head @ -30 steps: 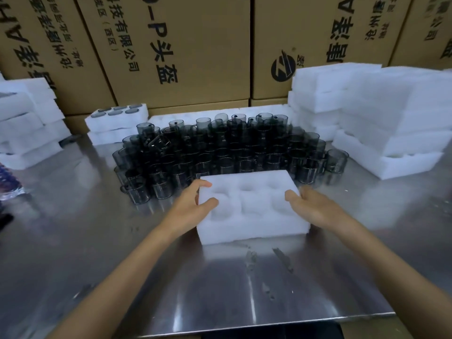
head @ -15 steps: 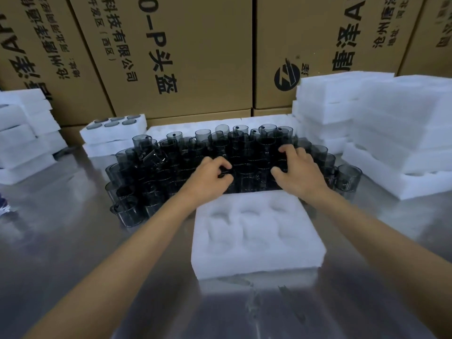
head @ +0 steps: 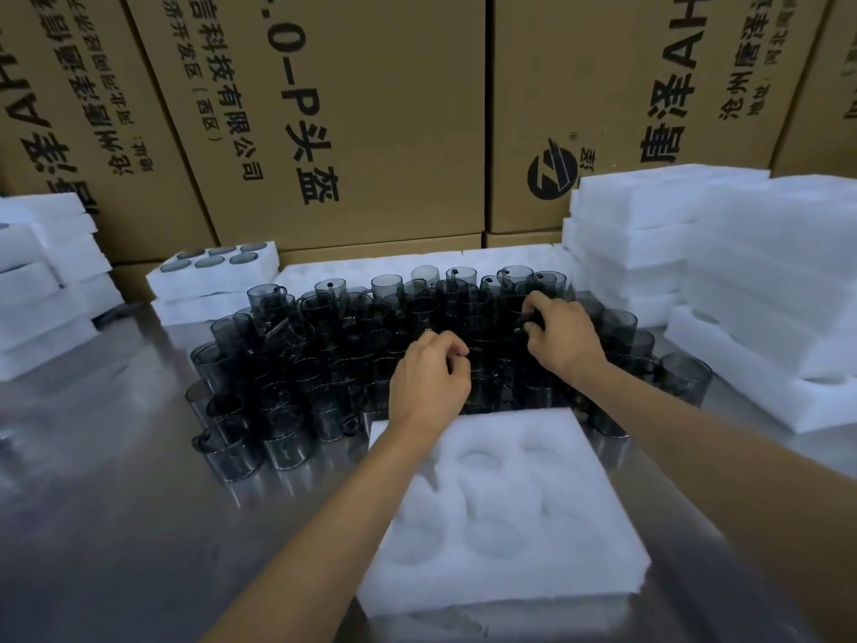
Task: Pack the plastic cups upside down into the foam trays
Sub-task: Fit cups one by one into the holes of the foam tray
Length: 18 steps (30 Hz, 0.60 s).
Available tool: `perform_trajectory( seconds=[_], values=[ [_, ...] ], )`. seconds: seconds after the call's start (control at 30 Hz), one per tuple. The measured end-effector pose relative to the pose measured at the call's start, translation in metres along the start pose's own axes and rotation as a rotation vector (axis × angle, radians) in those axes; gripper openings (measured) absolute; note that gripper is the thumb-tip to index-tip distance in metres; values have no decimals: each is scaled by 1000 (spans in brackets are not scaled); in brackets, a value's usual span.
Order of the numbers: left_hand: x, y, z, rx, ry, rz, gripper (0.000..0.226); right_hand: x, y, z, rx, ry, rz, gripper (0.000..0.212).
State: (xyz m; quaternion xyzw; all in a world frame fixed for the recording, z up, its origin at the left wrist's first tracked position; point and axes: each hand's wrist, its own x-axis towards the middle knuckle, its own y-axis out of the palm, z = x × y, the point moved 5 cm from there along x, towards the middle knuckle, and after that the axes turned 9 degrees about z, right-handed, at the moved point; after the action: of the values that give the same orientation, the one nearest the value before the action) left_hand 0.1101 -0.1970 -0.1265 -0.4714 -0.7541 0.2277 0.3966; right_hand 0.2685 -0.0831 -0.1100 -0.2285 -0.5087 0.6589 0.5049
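Smoky cups (head: 297,364) crowd tight | left hand (head: 429,380), right hand (head: 563,338) curl onto cups, grip unclear | risk: neighbours topple | foam tray (head: 501,517) empty

Dim, cool and evenly lit from overhead, with no hard shadows. Soft pale glare across the steel counter (head: 116,503), smeared with reflections of the dark cups (head: 324,364). Blown-out whites on the foam tray (head: 510,526), pockets barely readable. Slight blur throughout, heavier at the near edge. Strong wide-angle bending of the cardboard boxes (head: 371,109) toward the corners.
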Motion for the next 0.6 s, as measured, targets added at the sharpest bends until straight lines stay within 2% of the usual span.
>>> perform_trajectory(
  seconds=[0.17,0.3,0.43,0.53,0.6],
  values=[
    [3,-34,11,-547,-158,-104,26,-26,-12,23,243,-135,-77,11],
    [-18,-59,18,-782,-215,20,16,-67,-20,65,398,-314,-18,13],
    [-52,-64,14,-806,-151,75,19,-108,-4,100,568,-361,91,20],
    [-74,-68,21,-784,-147,77,18,-120,8,111,709,-342,243,18],
    [-85,-68,28,-817,-155,125,27,-122,12,113,798,-349,345,18]
  ],
)
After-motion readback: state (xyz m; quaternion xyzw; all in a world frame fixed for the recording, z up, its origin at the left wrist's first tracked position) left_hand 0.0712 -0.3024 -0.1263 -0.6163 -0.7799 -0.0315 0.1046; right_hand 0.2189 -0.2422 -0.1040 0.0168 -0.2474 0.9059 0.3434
